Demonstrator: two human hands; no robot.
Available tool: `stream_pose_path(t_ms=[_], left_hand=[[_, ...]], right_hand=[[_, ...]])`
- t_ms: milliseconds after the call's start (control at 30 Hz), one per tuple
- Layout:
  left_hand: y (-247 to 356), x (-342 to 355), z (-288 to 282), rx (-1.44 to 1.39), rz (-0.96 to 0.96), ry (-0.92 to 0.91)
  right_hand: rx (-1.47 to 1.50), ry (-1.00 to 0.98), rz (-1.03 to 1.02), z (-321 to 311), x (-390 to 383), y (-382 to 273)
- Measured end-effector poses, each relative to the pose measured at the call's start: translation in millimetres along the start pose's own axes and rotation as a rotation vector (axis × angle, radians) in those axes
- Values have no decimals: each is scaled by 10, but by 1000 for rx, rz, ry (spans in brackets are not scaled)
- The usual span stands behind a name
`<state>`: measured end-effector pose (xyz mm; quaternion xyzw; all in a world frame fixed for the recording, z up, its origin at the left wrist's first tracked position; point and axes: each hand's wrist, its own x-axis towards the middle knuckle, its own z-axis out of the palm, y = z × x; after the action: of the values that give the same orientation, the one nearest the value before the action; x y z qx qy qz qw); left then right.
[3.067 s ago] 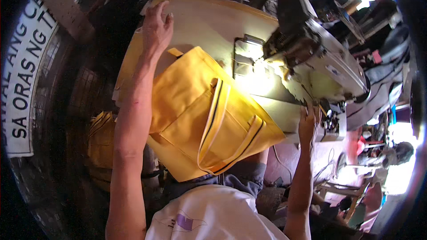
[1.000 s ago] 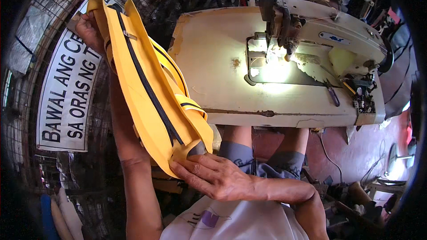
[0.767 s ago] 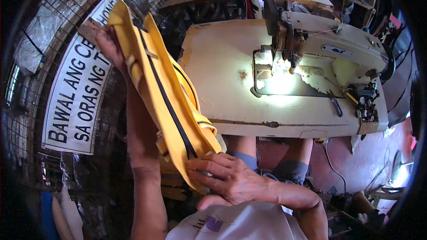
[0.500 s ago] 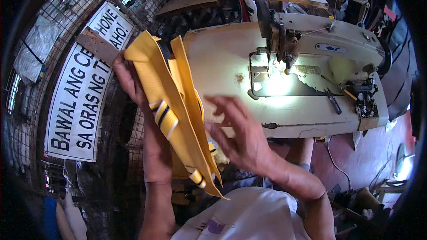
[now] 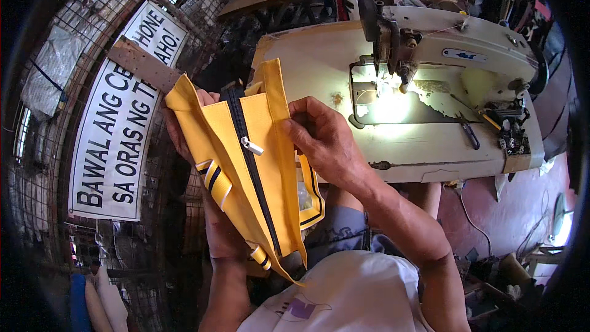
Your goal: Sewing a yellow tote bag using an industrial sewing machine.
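Note:
A yellow fabric bag (image 5: pixel 221 135) is held upright above my lap, its top turned toward me, with a long black zipper (image 5: pixel 260 187) and a pale metal puller (image 5: pixel 251 146) down the middle. Striped yellow, white and black straps hang at both sides. My left hand (image 5: pixel 178 132) grips the far left end of the bag from behind, its fingers largely hidden. My right hand (image 5: pixel 316 138) pinches the upper right edge of the bag, thumb on the near face and bent fingers over the edge.
Beyond the bag is a white sewing machine (image 5: pixel 498 46) with its lamp lit, on a worn table (image 5: pixel 307 67). Dark-handled snips (image 5: pixel 468 132) lie beside it. At left, a printed white sign (image 5: pixel 98 166) hangs on wire mesh. A cord runs over the pink floor (image 5: pixel 479 209).
My right hand has moved up from the bag's near end to its upper right edge and taken hold there. The bag has come down and rightward, tilting to show its zipper again.

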<state>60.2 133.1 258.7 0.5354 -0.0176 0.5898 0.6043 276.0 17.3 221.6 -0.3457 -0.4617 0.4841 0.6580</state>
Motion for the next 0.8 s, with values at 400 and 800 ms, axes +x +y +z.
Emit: stream_pose_path(t_ms=[400,800], left_hand=[[-300,489,-166,642,76,134],[-812,-435,168,1412,-177,-277]], right_hand=[[-252,103,-123,-148,587,-176],[-1011,-64,-383,-1149,-454,886]])
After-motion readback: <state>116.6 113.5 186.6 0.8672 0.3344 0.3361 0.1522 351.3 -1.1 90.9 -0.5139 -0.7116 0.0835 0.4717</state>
